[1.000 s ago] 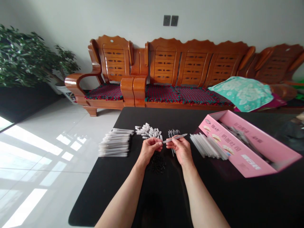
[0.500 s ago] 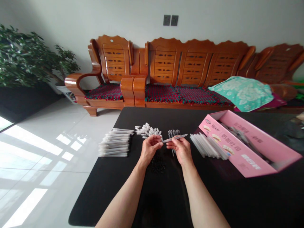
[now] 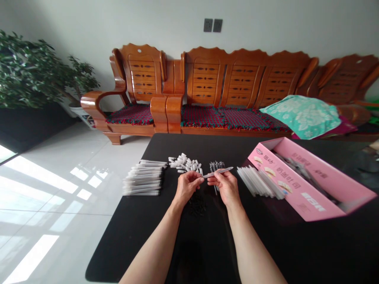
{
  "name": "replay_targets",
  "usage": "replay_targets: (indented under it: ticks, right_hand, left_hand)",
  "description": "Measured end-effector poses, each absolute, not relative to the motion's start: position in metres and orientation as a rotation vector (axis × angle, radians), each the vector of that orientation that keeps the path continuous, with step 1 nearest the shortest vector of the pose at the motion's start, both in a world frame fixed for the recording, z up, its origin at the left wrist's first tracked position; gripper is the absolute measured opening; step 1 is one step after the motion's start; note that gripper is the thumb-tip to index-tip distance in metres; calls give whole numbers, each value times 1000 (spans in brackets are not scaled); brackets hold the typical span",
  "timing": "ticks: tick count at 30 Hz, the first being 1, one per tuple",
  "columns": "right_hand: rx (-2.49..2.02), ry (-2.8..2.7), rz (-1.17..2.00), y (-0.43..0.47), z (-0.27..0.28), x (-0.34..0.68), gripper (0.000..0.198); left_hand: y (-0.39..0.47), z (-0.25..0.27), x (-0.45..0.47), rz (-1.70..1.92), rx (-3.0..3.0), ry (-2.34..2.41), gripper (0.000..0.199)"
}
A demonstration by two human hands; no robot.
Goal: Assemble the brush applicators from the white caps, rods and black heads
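Note:
A pale, translucent pen barrel (image 3: 209, 174) is held nearly level above the table between my two hands. My right hand (image 3: 227, 188) grips it near the middle, and its pointed end sticks out to the right. The fingers of my left hand (image 3: 186, 187) are pinched at the barrel's left end; any small part inside that pinch is hidden. Just behind my hands lie white pen caps (image 3: 185, 161) in a loose pile and a bundle of dark-tipped refills (image 3: 217, 165). Small black pieces (image 3: 197, 206) are heaped below my left wrist.
On the black table (image 3: 130, 236), a stack of pens (image 3: 145, 179) is at the left and clear barrels (image 3: 260, 182) lie at the right. A pink box (image 3: 291, 185) leans in beyond them with things inside. Behind the table runs a wooden sofa (image 3: 207, 79).
Hands and barrel keep almost the same place. The left hand has shifted very slightly to the right at the barrel's end.

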State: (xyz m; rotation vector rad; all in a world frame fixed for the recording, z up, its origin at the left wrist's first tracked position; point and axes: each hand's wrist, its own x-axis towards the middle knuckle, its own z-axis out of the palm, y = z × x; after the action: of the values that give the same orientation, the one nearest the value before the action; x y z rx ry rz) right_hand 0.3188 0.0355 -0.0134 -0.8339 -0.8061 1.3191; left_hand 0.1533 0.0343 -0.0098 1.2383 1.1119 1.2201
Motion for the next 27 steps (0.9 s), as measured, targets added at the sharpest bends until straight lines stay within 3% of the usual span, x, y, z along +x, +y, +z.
replay_targets:
  ticks: [9, 14, 22, 27]
  right_hand:
    - [-834, -812, 1316, 36, -13, 319, 27]
    - [-830, -809, 1319, 35, -13, 319, 26]
    - [-830, -810, 1316, 35, -12, 319, 25]
    - [-828, -818, 1317, 35, -12, 319, 24]
  left_hand:
    - [33, -10, 152, 1186, 1381, 1138, 48]
    - [34, -10, 153, 1210, 1313, 1114, 36]
    - [33, -10, 151, 1180, 1375, 1148, 47]
    - [34, -11, 153, 1212, 1331, 1130, 38]
